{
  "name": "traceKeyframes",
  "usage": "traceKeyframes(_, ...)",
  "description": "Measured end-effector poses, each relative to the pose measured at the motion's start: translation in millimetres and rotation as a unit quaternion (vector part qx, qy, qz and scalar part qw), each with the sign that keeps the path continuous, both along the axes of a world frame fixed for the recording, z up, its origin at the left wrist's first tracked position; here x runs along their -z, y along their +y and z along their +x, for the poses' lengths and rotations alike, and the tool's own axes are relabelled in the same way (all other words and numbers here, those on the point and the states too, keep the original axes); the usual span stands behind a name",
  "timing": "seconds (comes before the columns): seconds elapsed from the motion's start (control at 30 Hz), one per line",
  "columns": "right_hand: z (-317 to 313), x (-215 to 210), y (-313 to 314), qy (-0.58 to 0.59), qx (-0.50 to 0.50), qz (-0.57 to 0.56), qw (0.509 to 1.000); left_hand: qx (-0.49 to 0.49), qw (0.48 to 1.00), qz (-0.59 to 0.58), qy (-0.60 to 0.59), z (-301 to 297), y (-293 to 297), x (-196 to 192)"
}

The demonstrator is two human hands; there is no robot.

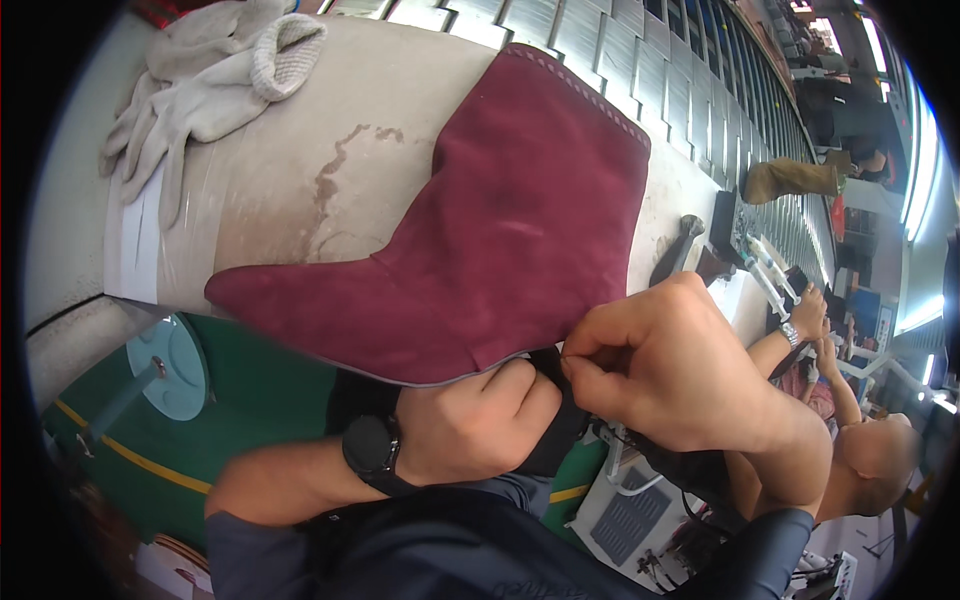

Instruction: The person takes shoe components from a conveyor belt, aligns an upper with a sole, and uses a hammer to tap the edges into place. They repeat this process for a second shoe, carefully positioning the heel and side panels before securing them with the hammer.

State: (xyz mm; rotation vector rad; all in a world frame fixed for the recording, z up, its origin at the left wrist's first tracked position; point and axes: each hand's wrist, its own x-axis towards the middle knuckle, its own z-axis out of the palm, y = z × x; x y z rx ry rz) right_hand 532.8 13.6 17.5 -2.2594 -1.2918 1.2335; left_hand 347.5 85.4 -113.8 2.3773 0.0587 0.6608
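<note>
A burgundy ankle boot (530, 200) lies on its side on the pale worktop (270, 190), toe pointing left and its top opening toward the far right. My left hand (480, 425), with a black watch at the wrist, is closed against the heel end of the sole; its curled fingertips are hidden. My right hand (665, 370) is beside the back of the heel, thumb and forefinger pinched together. Whatever lies in that pinch is too small or too hidden to make out. Something black shows between the two hands.
Knitted work gloves (210, 90) rest at the far left of the worktop. Behind runs a metal conveyor (590, 40) bearing a tan boot (790, 180). A hammer-like tool (680, 250) and syringes (768, 275) are at the right, near another person (875, 460). A blue round disc (175, 385) stands low left.
</note>
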Motion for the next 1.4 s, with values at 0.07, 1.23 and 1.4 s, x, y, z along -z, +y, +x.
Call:
traceKeyframes(0.07, -5, 1, 0, -0.010, 0.007, 0.007, 1.000, -0.003, 1.000, -0.011, -0.001, -1, -2, 0)
traceKeyframes(1.23, 1, 30, -44, -0.144, -0.113, 0.210, 0.961, -0.024, 0.997, -0.010, -0.066, 4, 2, 9)
traceKeyframes(1.4, -6, 31, -51, -0.061, 0.028, 0.186, 0.980, -0.016, 0.997, -0.002, -0.076, 8, 3, 9)
